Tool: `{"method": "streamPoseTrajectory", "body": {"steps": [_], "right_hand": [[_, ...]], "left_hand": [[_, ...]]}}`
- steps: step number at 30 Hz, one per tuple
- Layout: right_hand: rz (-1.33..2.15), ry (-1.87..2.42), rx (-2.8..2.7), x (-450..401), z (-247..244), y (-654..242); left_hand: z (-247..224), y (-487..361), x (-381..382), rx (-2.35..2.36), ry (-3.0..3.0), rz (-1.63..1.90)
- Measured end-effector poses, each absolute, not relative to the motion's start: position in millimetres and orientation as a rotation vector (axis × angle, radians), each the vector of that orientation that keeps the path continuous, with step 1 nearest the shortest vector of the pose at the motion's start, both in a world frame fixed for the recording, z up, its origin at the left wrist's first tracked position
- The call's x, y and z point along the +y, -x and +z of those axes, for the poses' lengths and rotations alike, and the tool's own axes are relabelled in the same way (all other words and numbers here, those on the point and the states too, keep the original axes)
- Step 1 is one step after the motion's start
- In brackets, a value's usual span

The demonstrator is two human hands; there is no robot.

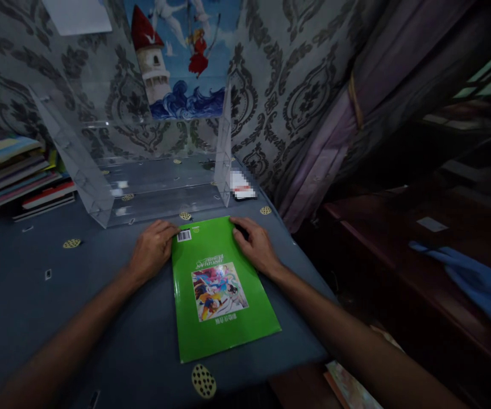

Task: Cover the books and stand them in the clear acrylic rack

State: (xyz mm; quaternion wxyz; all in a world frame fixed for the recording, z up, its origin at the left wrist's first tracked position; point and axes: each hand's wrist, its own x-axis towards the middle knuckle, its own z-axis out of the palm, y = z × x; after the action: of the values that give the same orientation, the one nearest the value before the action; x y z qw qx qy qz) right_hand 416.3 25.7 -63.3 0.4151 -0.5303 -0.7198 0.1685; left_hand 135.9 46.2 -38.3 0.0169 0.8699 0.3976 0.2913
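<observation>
A green book (224,332) lies on the blue-grey tablecloth in front of me, upside down to my view, with a barcode and a colourful picture on its cover. My left hand (154,250) grips the book's far left corner, its fingers bent together against the edge. At the far right corner, my right hand (256,247) holds the book's edge with fingers curled and thumb along the side. Just beyond the book stands a clear acrylic rack (73,156) with stepped side panels and no books in it.
A stack of books (11,170) rests at the left of the table (113,352). Behind the rack's right side lies a phone-like object (243,186), partly blurred out. A tied purple curtain (326,153) hangs at the right. Blue cloth (475,284) lies on a dark red surface farther right.
</observation>
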Motion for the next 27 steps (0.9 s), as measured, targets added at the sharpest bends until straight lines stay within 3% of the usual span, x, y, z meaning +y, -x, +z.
{"method": "streamPoseTrajectory", "body": {"steps": [27], "right_hand": [[0.533,1.351,-1.668,27.8,-67.6,-418.7]], "left_hand": [[-24.2,-236.6,81.5,0.864,-2.895,0.366]]}}
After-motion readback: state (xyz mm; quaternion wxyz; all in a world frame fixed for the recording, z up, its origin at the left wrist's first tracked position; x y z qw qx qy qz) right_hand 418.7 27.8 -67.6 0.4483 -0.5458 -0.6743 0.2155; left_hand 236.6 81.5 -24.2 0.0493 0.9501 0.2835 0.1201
